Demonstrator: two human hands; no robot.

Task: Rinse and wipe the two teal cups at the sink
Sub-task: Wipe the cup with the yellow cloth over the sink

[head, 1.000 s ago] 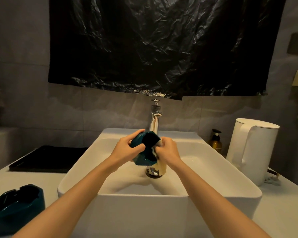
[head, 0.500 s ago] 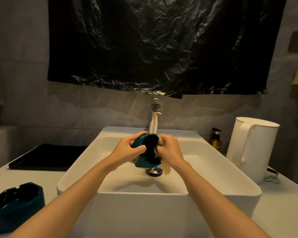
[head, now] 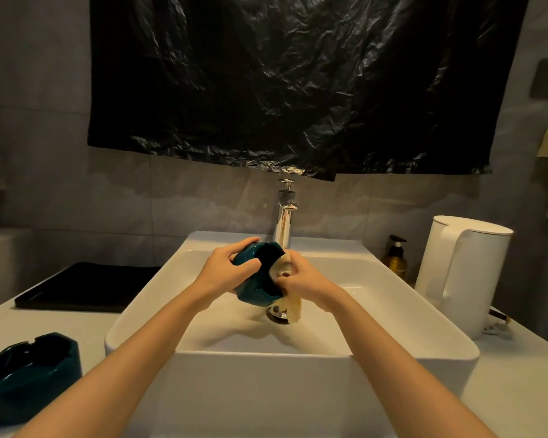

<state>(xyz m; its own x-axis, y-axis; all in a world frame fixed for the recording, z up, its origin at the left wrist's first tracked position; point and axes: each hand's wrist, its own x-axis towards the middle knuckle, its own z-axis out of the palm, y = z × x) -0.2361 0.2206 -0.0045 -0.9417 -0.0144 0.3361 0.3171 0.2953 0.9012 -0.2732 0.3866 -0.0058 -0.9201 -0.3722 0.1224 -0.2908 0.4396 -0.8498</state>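
Note:
My left hand (head: 225, 269) grips a teal cup (head: 252, 290) over the white sink basin (head: 393, 311), tilted so its dark opening faces right. My right hand (head: 301, 279) holds a pale yellow cloth (head: 287, 270) against the cup's rim; the cloth's loose end hangs down over the drain (head: 277, 314). The second teal cup (head: 26, 380) sits upright on the counter at the lower left, apart from both hands. The chrome faucet (head: 284, 222) rises just behind the held cup; I see no water running.
A black tray (head: 86, 287) lies on the counter left of the basin. A white kettle (head: 462, 273) and an amber pump bottle (head: 396, 262) stand at the right. Black plastic sheeting (head: 298, 83) hangs on the wall above the faucet.
The cloth has shifted around the cup's rim under my right hand, and more of it now shows at the top and hanging below. The cup stays over the drain.

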